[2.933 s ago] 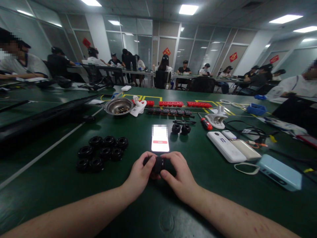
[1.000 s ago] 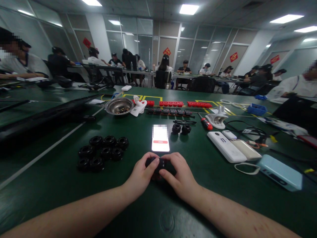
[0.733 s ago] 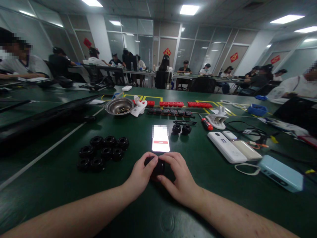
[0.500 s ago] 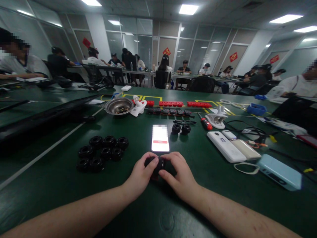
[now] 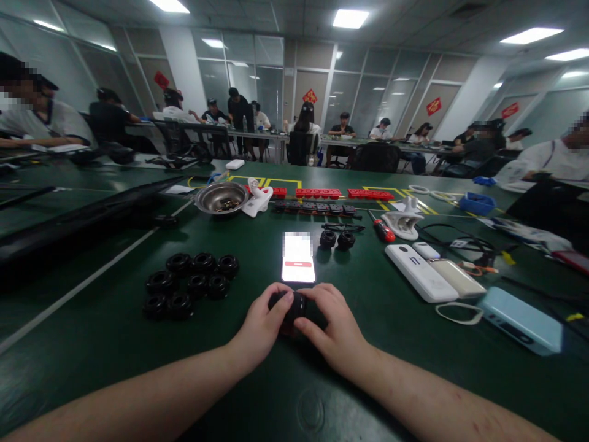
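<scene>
My left hand (image 5: 263, 320) is closed on a small black wheel-like part (image 5: 298, 305), its thumb pressed over the top. From the other side, the fingers and thumb of my right hand (image 5: 335, 320) grip the same part. Much of it is hidden by my fingers, and it is held low over the table near me. Just beyond my hands lies a phone (image 5: 298, 271) with a lit screen. Several black ring-shaped wheels (image 5: 197, 283) lie grouped at the left. Two more black wheels (image 5: 327, 239) stand behind the phone, to its right.
Across the green table are a metal bowl (image 5: 221, 197) holding small parts, red strips (image 5: 317, 193), a black strip assembly (image 5: 317, 209) and a screwdriver (image 5: 383, 230). On the right are a white power bank (image 5: 419, 273), a light-blue box (image 5: 522, 319) and cables. People sit at tables beyond.
Both hands keep hold of the black part with almost no movement. In the background, a standing person has lifted their head.
</scene>
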The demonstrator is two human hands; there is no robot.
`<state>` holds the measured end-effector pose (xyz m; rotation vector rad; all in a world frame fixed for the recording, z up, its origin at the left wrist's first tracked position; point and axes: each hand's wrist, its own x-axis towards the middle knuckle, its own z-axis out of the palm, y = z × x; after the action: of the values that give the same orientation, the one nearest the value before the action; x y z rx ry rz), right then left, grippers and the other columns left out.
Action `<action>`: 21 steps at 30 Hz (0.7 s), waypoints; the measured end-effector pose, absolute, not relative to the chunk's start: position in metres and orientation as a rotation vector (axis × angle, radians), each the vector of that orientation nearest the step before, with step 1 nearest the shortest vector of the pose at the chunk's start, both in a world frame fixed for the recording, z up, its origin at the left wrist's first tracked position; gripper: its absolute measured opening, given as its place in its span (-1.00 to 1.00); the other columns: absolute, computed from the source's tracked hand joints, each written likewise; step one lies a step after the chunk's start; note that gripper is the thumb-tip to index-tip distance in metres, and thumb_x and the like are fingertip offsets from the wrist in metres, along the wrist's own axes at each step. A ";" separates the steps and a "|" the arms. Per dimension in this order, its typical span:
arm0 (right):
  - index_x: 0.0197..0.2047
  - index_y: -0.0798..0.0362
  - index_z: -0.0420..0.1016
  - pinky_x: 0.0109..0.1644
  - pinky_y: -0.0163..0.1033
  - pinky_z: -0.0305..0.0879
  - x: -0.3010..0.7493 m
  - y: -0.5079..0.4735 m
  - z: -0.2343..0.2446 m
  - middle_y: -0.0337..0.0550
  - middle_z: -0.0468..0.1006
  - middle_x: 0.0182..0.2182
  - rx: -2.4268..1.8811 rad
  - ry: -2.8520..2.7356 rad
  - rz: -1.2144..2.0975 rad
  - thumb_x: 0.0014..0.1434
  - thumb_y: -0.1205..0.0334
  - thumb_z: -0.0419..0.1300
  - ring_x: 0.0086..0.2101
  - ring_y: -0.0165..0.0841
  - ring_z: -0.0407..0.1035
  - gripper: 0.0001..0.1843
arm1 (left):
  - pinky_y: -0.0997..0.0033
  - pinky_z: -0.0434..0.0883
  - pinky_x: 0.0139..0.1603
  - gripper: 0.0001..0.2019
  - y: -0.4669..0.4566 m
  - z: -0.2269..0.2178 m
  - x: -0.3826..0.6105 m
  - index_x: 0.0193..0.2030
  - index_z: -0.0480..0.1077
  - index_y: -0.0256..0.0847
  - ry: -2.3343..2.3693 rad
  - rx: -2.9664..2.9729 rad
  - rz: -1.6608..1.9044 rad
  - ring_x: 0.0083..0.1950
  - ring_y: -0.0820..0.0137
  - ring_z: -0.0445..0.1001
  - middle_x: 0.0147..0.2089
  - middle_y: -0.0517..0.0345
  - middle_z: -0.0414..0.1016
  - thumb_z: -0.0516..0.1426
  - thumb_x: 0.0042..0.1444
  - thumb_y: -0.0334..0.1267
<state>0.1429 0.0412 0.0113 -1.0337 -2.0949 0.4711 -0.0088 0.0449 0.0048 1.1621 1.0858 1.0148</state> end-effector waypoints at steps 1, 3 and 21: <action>-0.11 0.05 0.27 -0.08 -0.02 0.16 0.143 0.041 0.012 -0.10 0.40 -0.26 -0.997 -2.115 0.442 0.07 0.21 0.12 -0.21 -0.22 0.22 -0.71 | 0.52 0.30 -0.57 -0.75 0.046 0.004 -0.009 -0.36 0.24 -0.21 1.089 1.160 1.020 -0.53 0.49 0.34 -0.47 0.29 0.29 0.01 -0.01 -0.04; -0.02 0.04 0.21 -0.01 -0.02 0.10 0.142 0.039 0.014 -0.09 0.37 -0.17 -0.928 -2.160 0.383 0.06 0.28 0.12 -0.14 -0.21 0.18 -0.62 | 0.52 0.30 -0.58 -0.74 0.047 0.002 -0.009 -0.36 0.23 -0.21 1.094 1.150 1.030 -0.53 0.48 0.34 -0.47 0.28 0.29 0.00 0.00 -0.04; -0.10 0.03 0.28 -0.09 -0.08 0.17 0.144 0.041 0.011 -0.12 0.38 -0.24 -0.975 -2.091 0.498 0.05 0.21 0.16 -0.20 -0.25 0.23 -0.69 | 0.51 0.33 -0.52 -0.74 0.047 0.002 -0.009 -0.35 0.26 -0.21 1.110 1.178 1.041 -0.45 0.44 0.35 -0.44 0.25 0.30 0.00 0.00 -0.04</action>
<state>0.1436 0.0412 0.0106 -0.9754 -2.0906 0.4985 -0.0095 0.0470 0.0017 1.1780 1.1102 1.0411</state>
